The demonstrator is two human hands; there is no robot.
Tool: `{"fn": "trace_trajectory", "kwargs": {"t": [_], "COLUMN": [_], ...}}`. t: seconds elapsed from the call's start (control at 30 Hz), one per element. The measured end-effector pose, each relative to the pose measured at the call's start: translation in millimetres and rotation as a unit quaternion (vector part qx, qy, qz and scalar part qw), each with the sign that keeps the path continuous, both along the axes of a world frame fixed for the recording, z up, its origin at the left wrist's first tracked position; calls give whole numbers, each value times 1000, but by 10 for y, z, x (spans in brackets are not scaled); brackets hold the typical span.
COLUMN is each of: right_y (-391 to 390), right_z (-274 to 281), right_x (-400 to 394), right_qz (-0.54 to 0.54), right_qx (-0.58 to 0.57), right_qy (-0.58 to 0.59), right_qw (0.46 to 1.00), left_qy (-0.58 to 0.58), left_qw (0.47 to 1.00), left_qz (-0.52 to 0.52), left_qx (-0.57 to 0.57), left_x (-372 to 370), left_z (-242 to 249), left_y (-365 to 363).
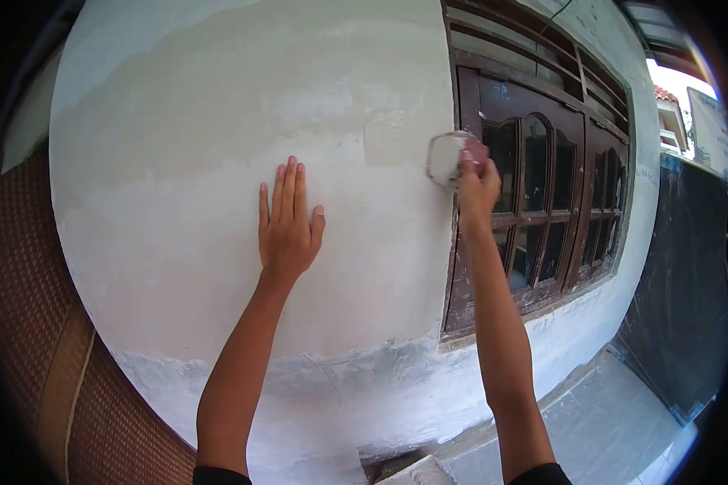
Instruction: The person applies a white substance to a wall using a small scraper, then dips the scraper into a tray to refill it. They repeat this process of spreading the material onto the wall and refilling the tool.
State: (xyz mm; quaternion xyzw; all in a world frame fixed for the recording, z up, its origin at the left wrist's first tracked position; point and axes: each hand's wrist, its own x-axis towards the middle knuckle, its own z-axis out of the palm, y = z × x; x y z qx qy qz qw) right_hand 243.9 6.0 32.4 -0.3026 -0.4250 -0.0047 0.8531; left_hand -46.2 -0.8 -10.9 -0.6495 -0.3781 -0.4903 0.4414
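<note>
Two bare hands up at the wall, and they're doing different jobs. Your left hand [287,238] is empty, palm flat on the pale, patchy plastered wall [364,267], fingers mostly together and thumb out wide, which looks like a decent brace. Your right hand [479,194] has its fingers closed on a flat, roundish off-white piece with a reddish-brown part [476,151], out at the wall's right edge by the window. It's blurry, so I can't tell exactly what it is or how firmly it meets the plaster. I'd hold its face square to the wall with light, even pressure and a loose wrist, since tipping it could dig a line. Ease off near that edge too: the piece overlaps the dark brown wooden window frame [462,283], and I reckon a corner could catch on the wood or chip the plaster. Above it are brown horizontal slats [514,31] plus a thin dark cable [555,16], so watch your knuckles up high. Lower down there's a rough grey band [380,364], a tiled grey ledge [566,420] at your lower right, and a reddish-brown woven panel [24,250] off to your left, so mind your elbows and feet.
</note>
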Motion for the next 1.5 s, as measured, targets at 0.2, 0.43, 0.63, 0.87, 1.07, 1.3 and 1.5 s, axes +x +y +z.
{"fn": "trace_trajectory", "kwargs": {"t": [0.2, 0.43, 0.63, 0.87, 1.07, 1.3, 1.5], "right_y": [146, -147, -16, -66, 26, -6, -31], "right_z": [-34, 232, 556, 561, 702, 435, 427], "right_x": [-195, -361, -479, -563, -279, -411, -166], "right_qz": [-46, 63, -90, 29, -27, -116, 50], "right_qx": [-4, 52, -37, 77, 26, -25, 40], "right_qy": [-91, 36, -170, -49, -42, -184, 97], "right_qw": [995, 996, 981, 995, 998, 976, 993], "left_qy": [4, -3, 4, -1, 1, -1, -5], "left_qw": [1000, 1000, 1000, 1000, 1000, 1000, 1000], "left_qz": [-5, 7, 10, 9, 5, 1, 3], "left_qx": [6, 6, -5, 4, 1, -5, 1], "left_x": [-14, 17, -23, -5, -4, -10, 11], "left_z": [6, 10, 14, 9, 7, 7, 3], "left_y": [2, -10, -6, -13, -28, -40, -36]}}
